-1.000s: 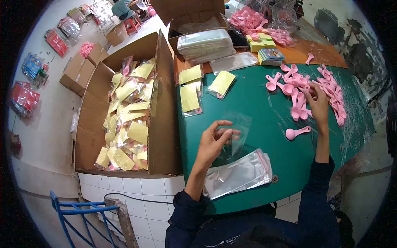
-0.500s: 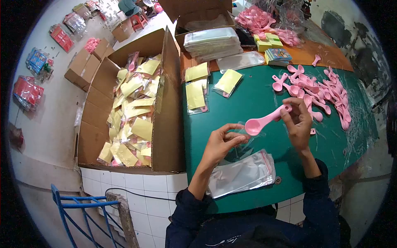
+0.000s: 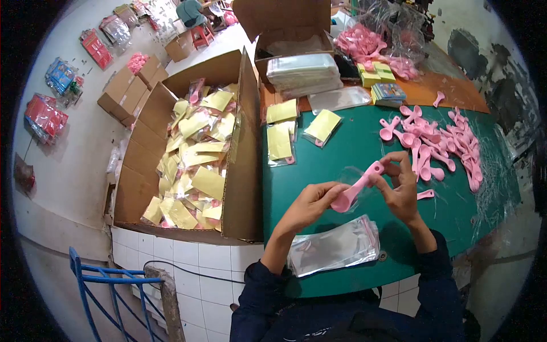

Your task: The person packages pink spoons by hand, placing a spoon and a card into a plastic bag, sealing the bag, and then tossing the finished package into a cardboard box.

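My left hand point(image 3: 312, 204) pinches a clear plastic bag point(image 3: 354, 181) above the green table point(image 3: 342, 154). My right hand point(image 3: 400, 188) grips a pink spoon point(image 3: 356, 187) by its handle, and the spoon's bowl sits inside the bag's mouth, close to my left fingers. A stack of empty clear bags point(image 3: 333, 245) lies just below both hands near the table's front edge. A heap of loose pink spoons point(image 3: 441, 142) lies to the right of my right hand.
A big open cardboard box point(image 3: 194, 154) of filled packs with yellow cards stands left of the table. A few filled packs point(image 3: 282, 139) lie on the table's far left. Stacked bags, card packs and bagged spoons sit at the back. A blue chair frame point(image 3: 97, 296) stands lower left.
My right hand picked a pink spoon from the heap, carried it left to the bag in my left hand, and has now pushed its bowl into the bag's mouth.
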### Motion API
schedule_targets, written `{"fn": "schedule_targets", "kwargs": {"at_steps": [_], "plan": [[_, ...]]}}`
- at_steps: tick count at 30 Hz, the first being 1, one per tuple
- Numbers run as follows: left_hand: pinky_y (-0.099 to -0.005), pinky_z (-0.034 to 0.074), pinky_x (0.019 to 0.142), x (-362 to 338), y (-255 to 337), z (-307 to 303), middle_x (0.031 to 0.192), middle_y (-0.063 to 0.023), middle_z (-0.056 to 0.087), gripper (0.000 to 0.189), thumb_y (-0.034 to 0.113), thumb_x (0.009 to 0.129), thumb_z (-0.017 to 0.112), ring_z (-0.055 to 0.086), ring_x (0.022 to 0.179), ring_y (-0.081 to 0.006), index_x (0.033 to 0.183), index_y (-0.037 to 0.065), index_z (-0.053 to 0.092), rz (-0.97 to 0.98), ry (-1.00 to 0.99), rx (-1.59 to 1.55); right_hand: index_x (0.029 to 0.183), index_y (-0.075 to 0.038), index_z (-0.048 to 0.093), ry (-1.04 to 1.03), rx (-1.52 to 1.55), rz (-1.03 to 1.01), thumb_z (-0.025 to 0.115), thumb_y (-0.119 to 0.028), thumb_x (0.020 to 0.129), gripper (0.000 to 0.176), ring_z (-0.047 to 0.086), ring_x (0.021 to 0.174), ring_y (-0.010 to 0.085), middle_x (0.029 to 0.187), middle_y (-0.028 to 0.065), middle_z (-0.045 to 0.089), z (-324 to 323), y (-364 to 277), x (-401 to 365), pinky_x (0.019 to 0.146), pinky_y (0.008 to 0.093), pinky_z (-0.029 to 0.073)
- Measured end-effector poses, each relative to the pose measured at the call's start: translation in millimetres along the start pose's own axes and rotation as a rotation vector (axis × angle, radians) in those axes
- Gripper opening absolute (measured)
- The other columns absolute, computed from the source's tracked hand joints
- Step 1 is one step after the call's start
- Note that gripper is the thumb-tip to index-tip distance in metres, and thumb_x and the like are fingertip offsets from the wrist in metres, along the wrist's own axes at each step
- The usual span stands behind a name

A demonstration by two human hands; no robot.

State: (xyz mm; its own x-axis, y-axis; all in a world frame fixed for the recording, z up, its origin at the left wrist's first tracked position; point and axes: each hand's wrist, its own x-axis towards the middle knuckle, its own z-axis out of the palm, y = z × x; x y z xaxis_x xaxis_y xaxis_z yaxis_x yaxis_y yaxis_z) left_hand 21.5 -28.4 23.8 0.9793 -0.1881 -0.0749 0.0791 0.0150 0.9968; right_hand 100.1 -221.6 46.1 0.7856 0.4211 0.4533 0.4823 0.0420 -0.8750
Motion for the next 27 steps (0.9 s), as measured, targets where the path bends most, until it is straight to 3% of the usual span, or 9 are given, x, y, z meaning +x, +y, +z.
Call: {"fn": "schedule_targets", "kwargs": {"at_steps": [3,6,10,14,15,17,20,23,27], "plan": [[-0.0236,0.045,0.076,5,40,-4,0.09,-0.0062,0.064,0.037,0.027,0.097,0.04,0.056,0.084,-0.0087,0.108,-0.003,0.06,0.103,-0.01,-0.097,0.101,-0.003,0.052,-0.184,-0.173,-0.274,0.06,-0.033,0.085,0.035,0.06,0.086,0.0206,0.099,0.0122,0.06,-7,-23,26,0.072,0.0322,0.049],[-0.0255,0.047,0.08,11,61,-19,0.095,-0.0098,0.064,0.037,0.026,0.098,0.038,0.06,0.088,-0.0138,0.108,-0.003,0.058,0.164,0.011,-0.149,0.107,-0.007,0.059,-0.439,-0.228,-0.425,0.038,-0.071,0.078,0.074,0.055,0.099,0.0241,0.128,0.0114,0.044,-14,-35,59,0.087,0.0386,0.041],[-0.0293,0.049,0.083,-4,85,-41,0.101,-0.015,0.063,0.038,0.027,0.098,0.039,0.063,0.093,-0.02,0.113,-0.003,0.055,0.269,0.082,-0.188,0.115,-0.006,0.055,-0.243,-0.024,-0.232,0.04,-0.053,0.09,0.055,0.057,0.095,0.0179,0.118,0.0071,0.055,-69,29,168,0.085,0.0333,0.044],[-0.03,0.05,0.081,-21,93,-52,0.101,-0.0163,0.063,0.04,0.03,0.097,0.039,0.063,0.092,-0.0207,0.114,-0.003,0.054,0.324,0.134,-0.158,0.097,0.002,0.062,0.181,-0.754,0.05,0.05,-0.039,0.088,0.043,0.061,0.081,0.0259,0.089,0.0193,0.064,-157,173,245,0.07,0.0386,0.045],[-0.0302,0.05,0.081,-24,93,-56,0.101,-0.0165,0.064,0.04,0.03,0.097,0.038,0.063,0.092,-0.0208,0.115,-0.003,0.054,0.315,0.138,-0.15,0.092,-0.001,0.064,0.277,-0.846,-0.362,0.049,-0.039,0.088,0.041,0.06,0.082,0.0313,0.088,0.0203,0.063,-174,223,250,0.07,0.0421,0.045],[-0.0305,0.051,0.079,-27,92,-59,0.1,-0.017,0.064,0.041,0.032,0.097,0.037,0.064,0.092,-0.0211,0.115,-0.002,0.054,0.307,0.148,-0.144,0.087,-0.004,0.065,0.143,-1.084,0.138,0.052,-0.037,0.085,0.036,0.06,0.081,0.0344,0.085,0.0185,0.063,-197,292,255,0.071,0.0445,0.045],[-0.0304,0.051,0.08,-24,86,-66,0.1,-0.0166,0.064,0.042,0.033,0.097,0.036,0.064,0.091,-0.0213,0.115,-0.001,0.054,0.305,0.124,-0.198,0.085,-0.005,0.065,0.041,-1.158,0.234,0.057,-0.031,0.078,0.028,0.059,0.078,0.0356,0.081,0.0183,0.062,-166,224,233,0.071,0.0436,0.045],[-0.0303,0.051,0.079,-15,81,-67,0.1,-0.0165,0.064,0.043,0.034,0.098,0.035,0.064,0.091,-0.0213,0.115,0.0,0.054,0.254,0.116,-0.221,0.082,-0.001,0.064,0.558,-1.342,-0.34,0.06,-0.024,0.072,0.025,0.059,0.073,0.035,0.077,0.0194,0.061,-141,203,215,0.067,0.0429,0.045],[-0.0295,0.051,0.079,-1,76,-62,0.1,-0.016,0.064,0.038,0.03,0.098,0.036,0.064,0.091,-0.0209,0.114,0.001,0.055,0.102,0.073,-0.142,0.092,-0.002,0.06,0.188,-0.755,0.046,0.062,-0.01,0.074,0.02,0.06,0.072,0.0232,0.082,0.0131,0.062,-126,158,220,0.065,0.035,0.047]]}}
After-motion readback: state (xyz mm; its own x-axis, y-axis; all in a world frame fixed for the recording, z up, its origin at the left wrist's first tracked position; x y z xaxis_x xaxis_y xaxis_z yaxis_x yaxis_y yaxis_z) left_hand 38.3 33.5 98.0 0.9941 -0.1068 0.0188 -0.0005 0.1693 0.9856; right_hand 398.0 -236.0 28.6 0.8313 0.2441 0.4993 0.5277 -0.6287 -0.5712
